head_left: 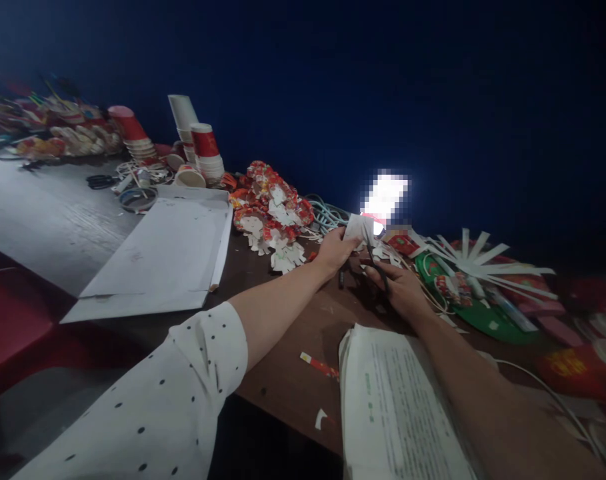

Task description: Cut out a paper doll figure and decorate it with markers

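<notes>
My left hand (335, 252) is closed on a whitish piece of paper (355, 228), held up over the brown table (287, 327). Dark scissors (369, 245) are in my right hand (405, 288), their blades against the right side of that piece. The fingers of both hands are partly hidden. Left of my left hand lies a heap of red-and-white cut paper pieces (275, 213). Below my right forearm is a thick stack of printed paper (387, 400).
A flat white cardboard box (157, 253) lies at left, with stacked paper cups (207, 153) behind it. At right, a green round tray (497, 320) sits under fanned white strips (475, 263). A blurred-out bright screen (385, 197) glows behind my hands. A red stool (17, 327) stands at far left.
</notes>
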The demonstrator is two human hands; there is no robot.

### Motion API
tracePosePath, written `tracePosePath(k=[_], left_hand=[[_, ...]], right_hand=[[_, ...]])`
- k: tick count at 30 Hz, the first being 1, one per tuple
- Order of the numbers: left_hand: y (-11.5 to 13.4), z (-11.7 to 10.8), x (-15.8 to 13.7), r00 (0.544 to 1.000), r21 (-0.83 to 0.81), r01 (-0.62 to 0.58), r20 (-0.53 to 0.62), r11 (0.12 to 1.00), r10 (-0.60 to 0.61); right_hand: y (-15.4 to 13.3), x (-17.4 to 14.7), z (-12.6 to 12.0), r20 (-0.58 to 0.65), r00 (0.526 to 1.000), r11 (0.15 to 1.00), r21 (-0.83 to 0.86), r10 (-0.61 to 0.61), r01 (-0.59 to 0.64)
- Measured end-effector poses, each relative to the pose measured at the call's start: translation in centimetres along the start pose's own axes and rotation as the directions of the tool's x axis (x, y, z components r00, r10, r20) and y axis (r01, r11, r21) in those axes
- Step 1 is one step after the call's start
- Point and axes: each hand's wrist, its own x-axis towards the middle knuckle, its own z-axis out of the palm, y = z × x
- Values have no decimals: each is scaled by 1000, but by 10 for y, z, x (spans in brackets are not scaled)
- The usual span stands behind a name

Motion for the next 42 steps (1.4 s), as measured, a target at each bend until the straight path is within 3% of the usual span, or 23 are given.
tracePosePath(k=[15, 24, 42], left_hand=[[1, 1, -3, 999, 47, -38, 11, 998, 37], [6, 2, -6, 999, 144, -30, 24, 989, 26], [3, 2, -5, 999, 87, -22, 28, 996, 19]], right_hand=[[7, 1, 0, 45, 998, 998, 58, -34, 31], [7, 3, -2, 13, 993, 993, -16, -116, 116], [1, 1, -1, -2, 1000, 1000, 23, -18, 18]])
